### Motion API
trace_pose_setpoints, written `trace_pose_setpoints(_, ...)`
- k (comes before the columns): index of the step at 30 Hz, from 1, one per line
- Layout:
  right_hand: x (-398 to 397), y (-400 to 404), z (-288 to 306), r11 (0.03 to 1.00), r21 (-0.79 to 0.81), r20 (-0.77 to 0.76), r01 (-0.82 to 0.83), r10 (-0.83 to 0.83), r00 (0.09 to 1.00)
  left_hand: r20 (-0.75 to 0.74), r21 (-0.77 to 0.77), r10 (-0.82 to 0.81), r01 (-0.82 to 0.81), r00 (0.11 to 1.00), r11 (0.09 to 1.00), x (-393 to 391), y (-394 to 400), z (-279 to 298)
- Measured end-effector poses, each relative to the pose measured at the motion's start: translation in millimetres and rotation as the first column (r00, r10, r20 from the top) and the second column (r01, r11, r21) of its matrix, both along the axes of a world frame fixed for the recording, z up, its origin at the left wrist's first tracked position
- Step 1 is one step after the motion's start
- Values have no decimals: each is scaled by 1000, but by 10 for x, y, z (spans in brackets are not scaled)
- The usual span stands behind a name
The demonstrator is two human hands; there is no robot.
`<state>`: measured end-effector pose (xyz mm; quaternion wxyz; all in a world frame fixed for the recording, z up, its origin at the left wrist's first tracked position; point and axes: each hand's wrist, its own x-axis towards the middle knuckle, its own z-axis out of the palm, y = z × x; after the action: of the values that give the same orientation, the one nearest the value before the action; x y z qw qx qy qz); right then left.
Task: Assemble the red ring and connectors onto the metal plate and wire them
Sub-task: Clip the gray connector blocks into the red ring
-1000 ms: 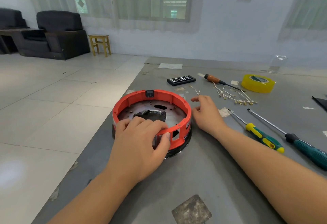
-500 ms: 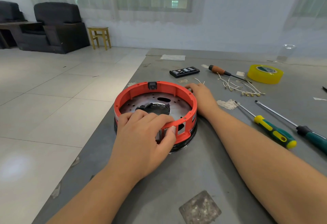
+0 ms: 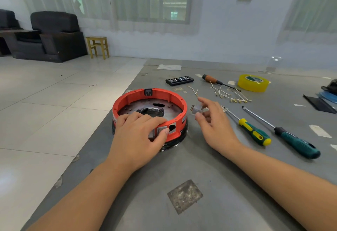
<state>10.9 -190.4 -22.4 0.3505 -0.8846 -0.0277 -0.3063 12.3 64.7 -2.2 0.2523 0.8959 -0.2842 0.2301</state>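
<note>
Sitting on the grey table [image 3: 228, 185] near its left edge is the red ring [image 3: 127, 101], already seated on the metal plate [image 3: 144, 105], which has a bunch of holes and a dark cutout in the middle. There's a black connector [image 3: 148, 91] clipped into the far wall of the ring. The left hand [image 3: 138, 137] is draped over the near rim, fingers curled over the top and the thumb pressing on a small grey connector [image 3: 161, 130] set in the outer wall, right next to an open cutout. The right hand [image 3: 213, 123] is just beside the ring on its right, off the table a bit, pinching a small grey connector piece [image 3: 197, 110] with metal pins between thumb and fingers, index finger sticking out. Behind that hand there's a loose scatter of short wires [image 3: 229, 95] with crimped ends. Further right are two screwdrivers side by side, a yellow-green screwdriver [image 3: 253, 132] and a teal screwdriver [image 3: 295, 143], plus an orange-handled screwdriver [image 3: 211, 79], a yellow tape roll [image 3: 253, 83] and a black bit case [image 3: 179, 80] toward the back.
</note>
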Motion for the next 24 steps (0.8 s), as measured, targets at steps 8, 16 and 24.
trace_pose_setpoints(8,-569,247,67,967,2,148,-253,250,957,19,65,-24,22,1000,998,-39,-23,-18)
trace_pose_setpoints(16,-588,297,110,924,-198,194,-329,365,910,178,1,-155,157,972,988,-146,-129,-21)
trace_pose_setpoints(24,-609,320,106,917,-223,195,-331,375,906,158,48,-215,210,964,977,-128,-58,-25)
